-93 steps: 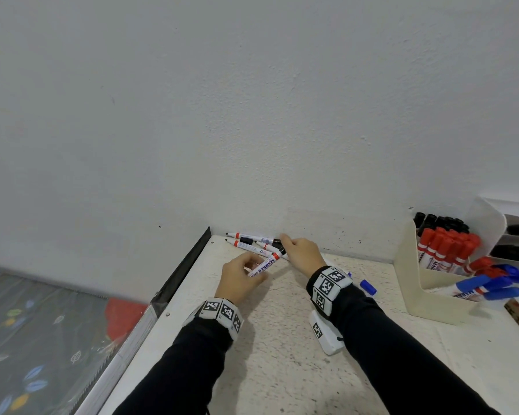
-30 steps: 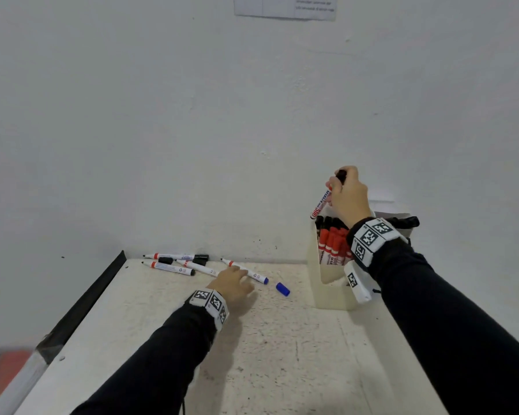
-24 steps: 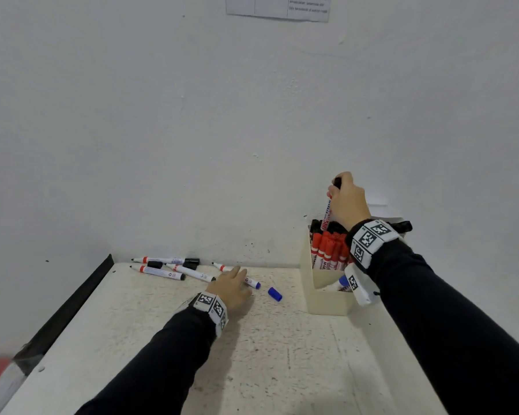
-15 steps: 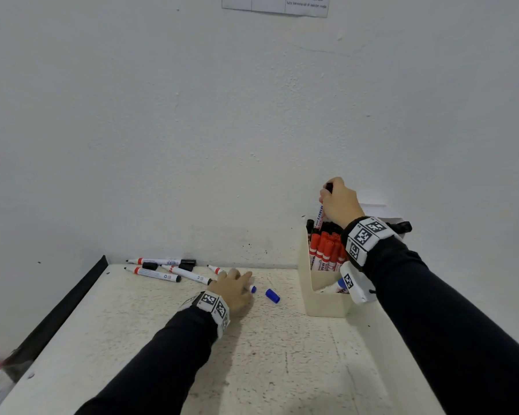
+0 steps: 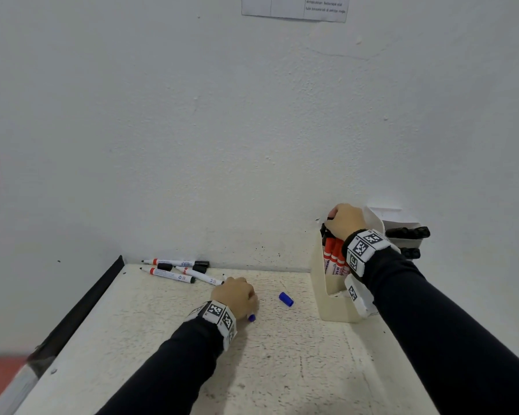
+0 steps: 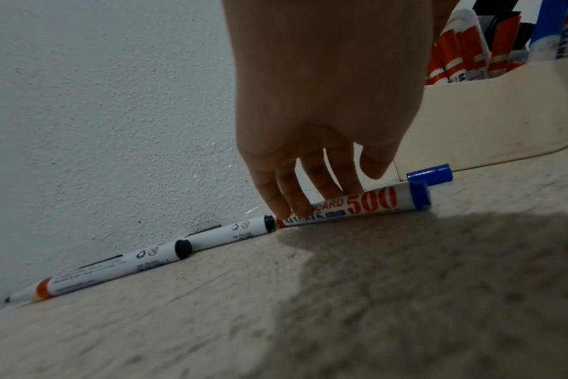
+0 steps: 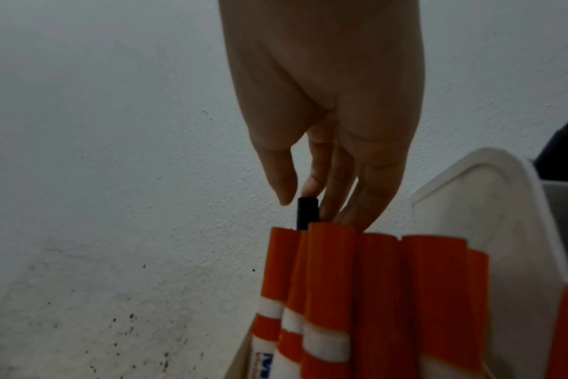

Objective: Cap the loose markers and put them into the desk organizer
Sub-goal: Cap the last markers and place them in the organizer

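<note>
My left hand (image 5: 235, 295) lies on the white table, fingers curled onto an uncapped blue marker (image 6: 367, 203). Its blue end (image 5: 251, 317) sticks out under the hand. A loose blue cap (image 5: 286, 299) lies just right of it. My right hand (image 5: 345, 220) is at the top of the cream desk organizer (image 5: 330, 301). Its fingertips hold the black cap (image 7: 307, 212) of a marker sunk among the red-capped markers (image 7: 373, 269). Three thin uncapped markers (image 5: 170, 274) and two black caps (image 5: 199, 268) lie by the wall at the back left.
A second holder with black markers (image 5: 406, 233) stands behind the organizer against the wall. A black strip (image 5: 81, 310) runs along the table's left edge. A paper sheet (image 5: 294, 7) hangs high on the wall.
My right hand has lowered the black-capped marker down into the organizer. My left hand has taken the blue marker and drawn it toward the table's front.
</note>
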Motion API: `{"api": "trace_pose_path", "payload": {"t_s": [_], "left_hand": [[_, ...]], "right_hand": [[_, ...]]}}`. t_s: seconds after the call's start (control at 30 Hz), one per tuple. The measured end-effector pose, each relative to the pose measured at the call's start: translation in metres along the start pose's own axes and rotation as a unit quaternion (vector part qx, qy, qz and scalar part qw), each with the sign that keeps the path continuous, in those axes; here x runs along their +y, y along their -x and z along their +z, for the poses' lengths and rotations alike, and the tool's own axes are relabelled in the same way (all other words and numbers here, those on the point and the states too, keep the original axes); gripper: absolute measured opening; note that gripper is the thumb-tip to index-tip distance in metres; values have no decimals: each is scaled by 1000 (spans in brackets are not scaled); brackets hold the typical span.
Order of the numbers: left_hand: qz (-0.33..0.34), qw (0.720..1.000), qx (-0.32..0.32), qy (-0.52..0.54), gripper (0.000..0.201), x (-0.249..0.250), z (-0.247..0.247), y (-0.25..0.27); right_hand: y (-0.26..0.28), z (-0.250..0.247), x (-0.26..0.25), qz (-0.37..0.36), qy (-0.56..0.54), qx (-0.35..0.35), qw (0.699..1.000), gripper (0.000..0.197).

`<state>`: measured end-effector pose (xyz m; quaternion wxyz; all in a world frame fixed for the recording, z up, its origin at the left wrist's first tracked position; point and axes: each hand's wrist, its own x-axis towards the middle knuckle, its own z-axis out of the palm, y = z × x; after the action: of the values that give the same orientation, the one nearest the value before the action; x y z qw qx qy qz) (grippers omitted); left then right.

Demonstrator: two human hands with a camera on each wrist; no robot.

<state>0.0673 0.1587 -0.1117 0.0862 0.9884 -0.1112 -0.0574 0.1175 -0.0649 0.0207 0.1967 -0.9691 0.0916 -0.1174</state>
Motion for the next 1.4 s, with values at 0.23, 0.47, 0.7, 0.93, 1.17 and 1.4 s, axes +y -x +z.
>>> {"api": "trace_pose_path", "payload": {"t_s": [0.23,0.47,0.7,0.93,1.17,1.4], "left_hand": [[-34,999,0,27,19,-3,0,9],[-69,989,56,114,21,-8,6,13],[-82,967,95,222,31,-12,3,19],[-110,960,88,241,27,-21,1,28],[-101,968,72,220,22,-35,0,45],[-100,975,49,193,27,-41,1,61]], "right_hand": [[0,4,-1,-8,47,-5,999,34],[1,16,3,-8,71,-33,997,28],[0,23,0,-29,110,-4,994,23],[20,30,-28,-82,-35,93,992,24],[46,69,-52,-111,-87,-80,987,20],[70,115,-28,-41,74,-253,964,40]]}}
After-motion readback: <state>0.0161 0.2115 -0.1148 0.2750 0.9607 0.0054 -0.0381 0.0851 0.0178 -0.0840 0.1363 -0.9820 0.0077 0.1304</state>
